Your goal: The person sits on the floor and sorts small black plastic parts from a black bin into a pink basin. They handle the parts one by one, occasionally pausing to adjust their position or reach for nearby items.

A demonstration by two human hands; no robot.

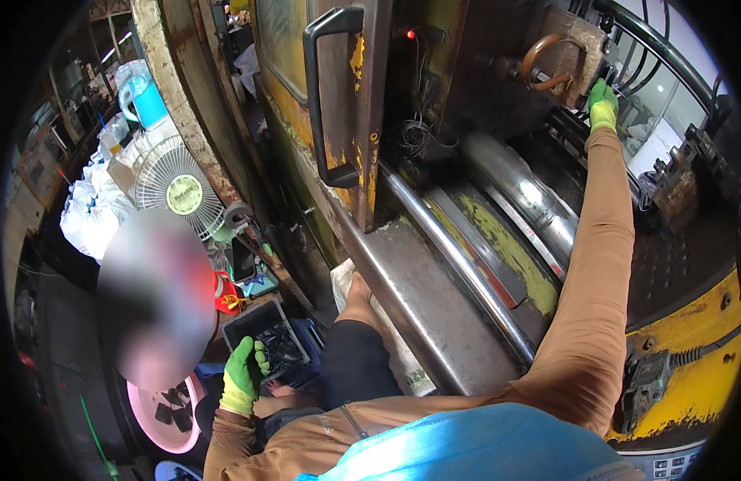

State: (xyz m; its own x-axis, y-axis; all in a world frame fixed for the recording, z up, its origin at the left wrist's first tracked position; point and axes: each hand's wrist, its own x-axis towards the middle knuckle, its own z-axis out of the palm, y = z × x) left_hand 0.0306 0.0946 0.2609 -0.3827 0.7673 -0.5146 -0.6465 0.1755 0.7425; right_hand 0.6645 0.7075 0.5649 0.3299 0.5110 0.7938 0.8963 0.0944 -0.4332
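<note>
My right hand (603, 106), in a green glove at the end of a tan sleeve, reaches far into the open machine (498, 240) and rests by a dark part under a rusty ring (551, 58); what the fingers grip is hidden. My left hand (244, 375), also green-gloved, hangs low beside my leg and is closed around a small black part (262, 353). Just right of that hand stands a dark crate (266, 321) of black parts.
A sliding door with a black handle (326, 96) stands open above shiny steel bars (458, 272). Another person sits at the lower left. A pink basin (171, 421) with black pieces, a white fan (178, 188) and white sacks (94, 212) lie left.
</note>
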